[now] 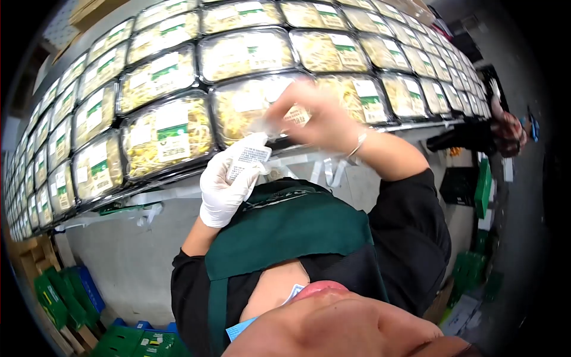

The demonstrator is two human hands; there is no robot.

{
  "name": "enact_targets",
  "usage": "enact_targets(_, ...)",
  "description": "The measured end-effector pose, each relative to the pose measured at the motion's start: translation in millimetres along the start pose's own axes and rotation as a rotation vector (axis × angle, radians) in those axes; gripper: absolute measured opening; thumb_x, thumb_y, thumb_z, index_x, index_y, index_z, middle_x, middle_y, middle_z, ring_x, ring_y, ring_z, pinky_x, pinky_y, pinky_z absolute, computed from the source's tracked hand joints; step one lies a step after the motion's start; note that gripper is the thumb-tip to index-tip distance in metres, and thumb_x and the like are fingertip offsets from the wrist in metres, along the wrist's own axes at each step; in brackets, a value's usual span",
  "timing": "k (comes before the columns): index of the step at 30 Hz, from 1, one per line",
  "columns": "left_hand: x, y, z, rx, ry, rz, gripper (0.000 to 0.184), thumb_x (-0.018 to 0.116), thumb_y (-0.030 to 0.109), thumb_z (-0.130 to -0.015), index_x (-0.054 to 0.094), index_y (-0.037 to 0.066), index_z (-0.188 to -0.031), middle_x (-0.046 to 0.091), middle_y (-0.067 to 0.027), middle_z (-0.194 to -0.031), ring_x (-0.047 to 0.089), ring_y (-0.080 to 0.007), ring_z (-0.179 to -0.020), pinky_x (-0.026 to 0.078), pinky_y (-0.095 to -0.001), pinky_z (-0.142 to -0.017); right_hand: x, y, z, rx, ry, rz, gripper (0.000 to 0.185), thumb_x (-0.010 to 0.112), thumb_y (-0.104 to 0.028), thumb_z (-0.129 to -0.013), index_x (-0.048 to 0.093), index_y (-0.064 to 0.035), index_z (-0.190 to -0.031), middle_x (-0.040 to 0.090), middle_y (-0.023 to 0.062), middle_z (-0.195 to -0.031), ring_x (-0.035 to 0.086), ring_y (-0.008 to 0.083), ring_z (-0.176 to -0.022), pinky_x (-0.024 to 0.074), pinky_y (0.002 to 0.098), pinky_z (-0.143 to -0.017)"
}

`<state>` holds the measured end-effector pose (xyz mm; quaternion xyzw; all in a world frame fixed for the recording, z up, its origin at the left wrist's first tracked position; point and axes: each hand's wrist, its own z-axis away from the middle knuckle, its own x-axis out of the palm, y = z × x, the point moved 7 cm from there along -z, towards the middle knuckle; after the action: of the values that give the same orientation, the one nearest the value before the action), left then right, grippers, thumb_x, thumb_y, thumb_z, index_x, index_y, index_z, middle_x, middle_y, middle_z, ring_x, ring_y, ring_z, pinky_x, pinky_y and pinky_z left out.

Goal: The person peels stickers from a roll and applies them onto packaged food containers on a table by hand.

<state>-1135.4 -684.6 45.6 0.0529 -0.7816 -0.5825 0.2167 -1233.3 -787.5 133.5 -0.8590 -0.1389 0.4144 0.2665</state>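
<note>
My left hand, in a white glove, holds a small white printed label stack in front of the nearest packs. Just beyond and to the right of it is my bare right hand, badly smeared by motion. Its fingers are over a clear-lidded black tray of bean sprouts, close to the labels; whether they hold anything is not visible. Another sprout pack, with a green and white label, lies left of my hands.
Rows of similar packs cover the long table. Green crates stand at lower left, more crates at right. A cardboard box is at upper left. Another person is at far right.
</note>
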Motion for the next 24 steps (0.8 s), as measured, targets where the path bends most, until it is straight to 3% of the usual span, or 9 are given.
enact_targets(1,6.7,-15.0,4.3,-0.195,-0.269,0.076,0.031,0.050,-0.002,-0.081,0.045,-0.008,-0.112,0.058,-0.0140,-0.104,0.058,-0.0139,-0.082,0.045,-0.0193,-0.064,-29.3,27.3,12.3,0.213,0.049,0.116,0.005,0.061,-0.005,-0.075,0.059,-0.0039,-0.079,0.059,0.0044,-0.074,0.056,0.0143,-0.069,0.0436,0.0270,-0.068)
enact_targets(3,13.9,-30.6,12.5,-0.271,-0.276,0.102,0.030,0.049,-0.003,-0.081,0.046,-0.008,-0.111,0.057,-0.0150,-0.104,0.058,-0.0144,-0.083,0.045,-0.0232,-0.074,-77.8,78.0,40.5,0.502,-0.060,0.254,0.010,0.057,-0.011,-0.079,0.056,-0.0018,-0.083,0.058,0.0066,-0.074,0.054,0.0129,-0.073,0.0446,0.0252,-0.063)
enact_targets(6,37.0,-44.0,15.3,-0.350,-0.236,0.228,0.024,0.048,-0.004,-0.080,0.052,-0.006,-0.104,0.058,-0.0135,-0.104,0.057,-0.0129,-0.079,0.045,-0.0227,-0.073,-71.5,112.4,73.6,0.373,-0.190,0.486,0.012,0.056,-0.013,-0.079,0.052,-0.0023,-0.081,0.054,0.0079,-0.076,0.054,0.0201,-0.074,0.0446,0.0299,-0.065)
enact_targets(8,63.1,-27.0,4.2,-0.221,-0.358,-0.102,0.024,0.050,-0.006,-0.076,0.059,-0.001,-0.098,0.057,-0.0123,-0.106,0.056,-0.0137,-0.089,0.043,-0.0247,-0.078,-57.5,117.3,78.5,0.134,-0.215,0.694,0.012,0.056,-0.018,-0.077,0.052,-0.0064,-0.078,0.055,0.0084,-0.077,0.052,0.0256,-0.078,0.0406,0.0351,-0.072)
enact_targets(11,89.6,-53.0,10.1,-0.366,-0.316,0.093,0.036,0.045,-0.008,-0.075,0.050,-0.004,-0.110,0.054,-0.0143,-0.110,0.055,-0.0186,-0.096,0.042,-0.0289,-0.085,-71.0,115.1,79.7,0.134,-0.208,0.916,0.020,0.053,-0.028,-0.079,0.052,-0.0080,-0.079,0.055,0.0077,-0.076,0.053,0.0257,-0.077,0.0411,0.0350,-0.070)
enact_targets(16,141.9,-46.0,6.7,-0.228,-0.082,0.288,0.039,0.039,-0.009,-0.076,0.043,-0.008,-0.115,0.051,-0.0194,-0.114,0.057,-0.0234,-0.096,0.046,-0.0313,-0.082,-101.5,165.2,93.6,0.470,-0.260,0.574,0.023,0.052,-0.028,-0.082,0.053,-0.0054,-0.088,0.058,0.0096,-0.080,0.056,0.0271,-0.073,0.0440,0.0371,-0.067)
enact_targets(18,147.4,-52.3,10.9,-0.233,-0.016,0.269,0.036,0.040,-0.007,-0.078,0.046,-0.008,-0.113,0.055,-0.0189,-0.107,0.059,-0.0224,-0.090,0.048,-0.0299,-0.077,-99.3,142.2,104.8,0.554,-0.232,-0.044,0.028,0.057,-0.026,-0.080,0.053,-0.0038,-0.096,0.057,0.0084,-0.079,0.055,0.0219,-0.076,0.0438,0.0321,-0.073)
enact_targets(22,130.9,-59.8,29.7,0.014,0.328,-0.013,0.003,0.055,-0.002,-0.077,0.056,-0.002,-0.081,0.061,-0.0079,-0.073,0.057,-0.0105,-0.059,0.047,-0.0221,-0.057,-70.2,45.0,108.5,0.039,-0.360,-0.239,0.038,0.069,-0.021,-0.070,0.053,-0.0040,-0.100,0.056,0.0072,-0.082,0.053,0.0175,-0.079,0.0424,0.0272,-0.075)
enact_targets(24,131.2,-62.5,34.1,0.058,0.359,0.115,0.009,0.060,-0.003,-0.075,0.052,0.001,-0.073,0.059,-0.0052,-0.069,0.053,-0.0072,-0.056,0.046,-0.0215,-0.055,-74.4,39.9,103.0,-0.055,-0.282,-0.278,0.016,0.067,-0.015,-0.072,0.060,-0.0046,-0.081,0.057,0.0075,-0.075,0.055,0.0201,-0.072,0.0441,0.0280,-0.069)
